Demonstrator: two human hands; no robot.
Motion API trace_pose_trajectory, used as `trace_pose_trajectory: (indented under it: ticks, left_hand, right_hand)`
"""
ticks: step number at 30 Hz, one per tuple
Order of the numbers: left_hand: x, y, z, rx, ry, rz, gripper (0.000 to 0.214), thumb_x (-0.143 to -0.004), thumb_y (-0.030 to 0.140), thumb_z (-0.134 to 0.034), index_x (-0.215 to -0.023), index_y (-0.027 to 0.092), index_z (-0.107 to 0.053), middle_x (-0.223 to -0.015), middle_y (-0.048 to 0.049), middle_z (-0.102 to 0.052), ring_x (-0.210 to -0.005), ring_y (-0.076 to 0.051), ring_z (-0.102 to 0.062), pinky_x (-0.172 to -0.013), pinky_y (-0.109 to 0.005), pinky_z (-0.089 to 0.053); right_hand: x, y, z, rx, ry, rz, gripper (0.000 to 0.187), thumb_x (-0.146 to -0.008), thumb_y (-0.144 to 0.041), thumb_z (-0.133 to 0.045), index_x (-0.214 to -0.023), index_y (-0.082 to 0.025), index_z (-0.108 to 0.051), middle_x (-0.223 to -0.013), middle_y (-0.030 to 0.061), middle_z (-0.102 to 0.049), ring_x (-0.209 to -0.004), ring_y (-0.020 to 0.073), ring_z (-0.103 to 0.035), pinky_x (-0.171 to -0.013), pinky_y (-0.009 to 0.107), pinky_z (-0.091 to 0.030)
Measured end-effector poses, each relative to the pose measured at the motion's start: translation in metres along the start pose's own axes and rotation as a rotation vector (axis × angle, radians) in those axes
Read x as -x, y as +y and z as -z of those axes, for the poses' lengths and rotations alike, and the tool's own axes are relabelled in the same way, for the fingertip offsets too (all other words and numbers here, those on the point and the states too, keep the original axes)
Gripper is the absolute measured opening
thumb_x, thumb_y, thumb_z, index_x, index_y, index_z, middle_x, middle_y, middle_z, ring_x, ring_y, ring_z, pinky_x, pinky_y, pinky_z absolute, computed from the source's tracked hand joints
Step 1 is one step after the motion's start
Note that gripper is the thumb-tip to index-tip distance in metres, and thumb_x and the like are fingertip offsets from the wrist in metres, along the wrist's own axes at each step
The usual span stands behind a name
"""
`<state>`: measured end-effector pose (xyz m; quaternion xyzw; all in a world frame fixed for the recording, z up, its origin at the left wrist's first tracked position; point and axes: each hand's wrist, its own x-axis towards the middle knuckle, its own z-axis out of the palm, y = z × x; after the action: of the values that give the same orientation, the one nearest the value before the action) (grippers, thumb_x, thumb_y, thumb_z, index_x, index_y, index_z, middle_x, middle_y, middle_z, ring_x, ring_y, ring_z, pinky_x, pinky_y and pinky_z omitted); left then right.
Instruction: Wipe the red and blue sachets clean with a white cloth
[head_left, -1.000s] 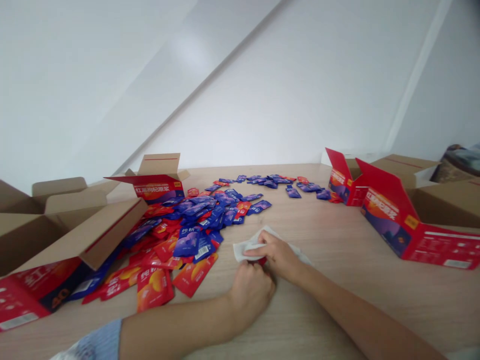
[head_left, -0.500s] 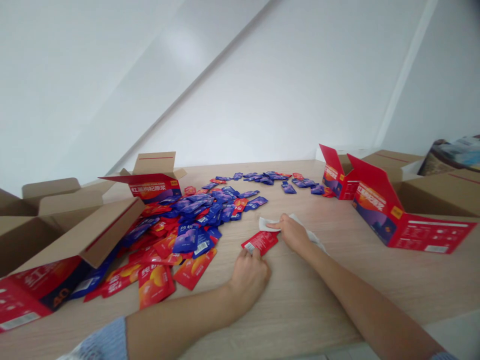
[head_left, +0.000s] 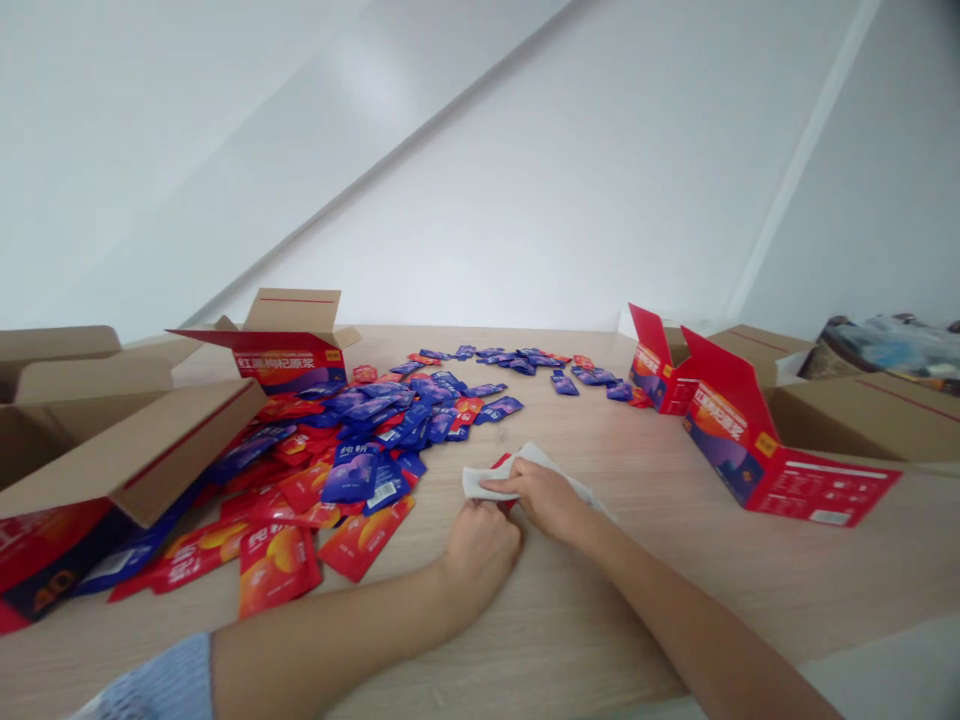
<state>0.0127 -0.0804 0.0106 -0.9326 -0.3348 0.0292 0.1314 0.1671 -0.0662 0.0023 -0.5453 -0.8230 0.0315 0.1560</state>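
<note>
My left hand (head_left: 480, 555) rests on the wooden table (head_left: 675, 580) with its fingers curled, pinning the near end of a red sachet (head_left: 501, 463) that is almost wholly covered. My right hand (head_left: 546, 497) presses a white cloth (head_left: 491, 480) flat over that sachet, fingers closed on the cloth. Both hands touch each other at the table's middle. A heap of red and blue sachets (head_left: 360, 450) lies just to the left of them.
Open cardboard cartons with red printed sides stand at the left (head_left: 112, 450), back left (head_left: 289, 345) and right (head_left: 757, 440). More blue sachets (head_left: 525, 362) are scattered at the back. A brown box (head_left: 870, 410) sits at the far right.
Half a second ago the cloth was lifted back and the red sachet lay exposed; now my right hand has brought the cloth over the sachet again. My left hand stayed put.
</note>
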Motion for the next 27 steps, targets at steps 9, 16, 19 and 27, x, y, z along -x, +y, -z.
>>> trace_pose_trajectory:
  ticks: [9,16,19,27]
  left_hand:
    - [0.0,-0.004,0.008,0.087,-0.008,-0.043,0.026,-0.087,0.007,-0.044,-0.085,0.009,-0.07,-0.083,-0.0181,-0.068,-0.073,-0.025,-0.065,-0.061,-0.034,-0.046]
    - [0.006,-0.006,0.007,0.065,0.078,-0.056,0.025,-0.087,0.009,-0.043,-0.089,0.008,-0.068,-0.085,-0.0155,-0.068,-0.08,-0.024,-0.065,-0.066,-0.034,-0.047]
    - [0.005,-0.006,0.006,0.063,0.1,-0.057,0.025,-0.088,0.009,-0.043,-0.089,0.01,-0.068,-0.084,-0.0152,-0.068,-0.079,-0.025,-0.065,-0.066,-0.035,-0.046]
    - [0.002,-0.004,0.003,0.119,0.056,-0.027,0.025,-0.084,0.005,-0.045,-0.087,0.007,-0.07,-0.085,-0.0201,-0.069,-0.082,-0.028,-0.065,-0.068,-0.037,-0.044]
  right_hand:
    - [-0.005,0.023,0.005,0.201,0.025,-0.343,0.046,-0.095,-0.023,-0.036,-0.137,-0.038,-0.045,-0.102,0.0067,-0.06,-0.089,0.0201,-0.059,-0.072,0.026,-0.04]
    - [0.0,0.052,0.013,-0.058,0.215,-0.178,0.043,-0.096,-0.029,-0.036,-0.139,-0.03,-0.045,-0.116,0.0053,-0.061,-0.103,0.0199,-0.057,-0.088,0.028,-0.042]
    - [0.0,0.044,0.015,-0.125,0.209,-0.003,0.041,-0.095,-0.025,-0.039,-0.133,-0.03,-0.052,-0.117,0.0044,-0.061,-0.105,0.0188,-0.056,-0.09,0.028,-0.042]
    - [-0.004,0.055,0.017,-0.292,0.338,-0.068,0.039,-0.093,-0.032,-0.042,-0.127,-0.021,-0.058,-0.112,0.0072,-0.065,-0.102,0.0214,-0.058,-0.09,0.033,-0.044]
